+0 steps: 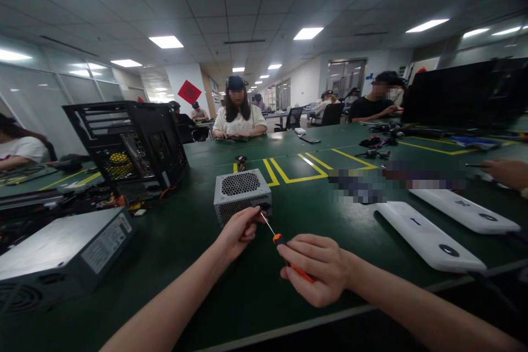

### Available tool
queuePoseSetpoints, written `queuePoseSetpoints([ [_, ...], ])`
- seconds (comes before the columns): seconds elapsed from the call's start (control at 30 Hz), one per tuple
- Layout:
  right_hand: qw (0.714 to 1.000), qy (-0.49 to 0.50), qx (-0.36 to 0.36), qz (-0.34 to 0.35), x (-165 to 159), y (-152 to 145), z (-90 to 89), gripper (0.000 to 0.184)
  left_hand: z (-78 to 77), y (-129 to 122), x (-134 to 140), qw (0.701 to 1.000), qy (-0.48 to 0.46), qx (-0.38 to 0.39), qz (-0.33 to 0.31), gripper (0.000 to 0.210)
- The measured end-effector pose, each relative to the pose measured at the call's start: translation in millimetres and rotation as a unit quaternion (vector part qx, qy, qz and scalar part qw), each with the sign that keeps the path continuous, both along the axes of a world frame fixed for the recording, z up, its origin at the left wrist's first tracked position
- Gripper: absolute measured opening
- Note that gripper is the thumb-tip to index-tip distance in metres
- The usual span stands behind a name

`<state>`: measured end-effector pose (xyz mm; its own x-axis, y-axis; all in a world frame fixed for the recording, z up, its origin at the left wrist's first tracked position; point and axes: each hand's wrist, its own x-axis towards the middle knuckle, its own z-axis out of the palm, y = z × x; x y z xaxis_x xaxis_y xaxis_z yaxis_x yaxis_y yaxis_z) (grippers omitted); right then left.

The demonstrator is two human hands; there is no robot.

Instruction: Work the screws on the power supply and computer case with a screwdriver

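Note:
A small grey computer power supply with a honeycomb vent sits on the green table in front of me. My right hand is wrapped round the orange-and-black handle of a screwdriver. Its thin shaft points up and left, toward the power supply's near side. My left hand is closed, thumb and finger pinched beside the screwdriver's tip, close to the power supply's near face. Whatever lies between those fingertips is hidden, as is the exact spot the tip touches.
On the left stand an open black computer case and a larger silver power supply. Two white devices lie at right, near another person's hand. Yellow tape marks the table. A person sits opposite.

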<state>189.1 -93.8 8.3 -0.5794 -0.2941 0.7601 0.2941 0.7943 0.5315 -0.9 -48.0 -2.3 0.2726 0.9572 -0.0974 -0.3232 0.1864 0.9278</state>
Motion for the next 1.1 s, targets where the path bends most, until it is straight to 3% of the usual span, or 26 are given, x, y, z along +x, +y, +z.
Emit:
queuePoseSetpoints([
  [0.4, 1.0, 0.001, -0.013, -0.003, -3.7, -3.0, -7.6, 0.004, -1.1, -4.8, 10.5, 0.997, -0.047, -0.025, 0.05, 0.019],
  [0.63, 0.99, -0.134, -0.009, -0.051, 2.6, 4.2, -13.6, 0.008, -2.3, -4.4, 13.1, 0.996, -0.059, -0.018, 0.066, 0.019],
  [0.73, 0.981, -0.184, -0.004, -0.06, 4.4, 4.4, -10.2, 0.01, -6.2, -3.5, 14.4, 0.998, -0.043, -0.011, 0.05, 0.02],
  [0.9, 0.982, -0.179, -0.013, -0.061, 4.2, 3.1, -6.9, 0.009, -7.5, -4.0, 17.5, 1.0, 0.0, -0.015, 0.023, 0.023],
  [1.1, 0.981, -0.174, -0.024, -0.078, 5.3, 4.6, -8.9, 0.013, 1.6, -6.5, 17.5, 0.997, 0.003, -0.08, -0.014, 0.017],
])
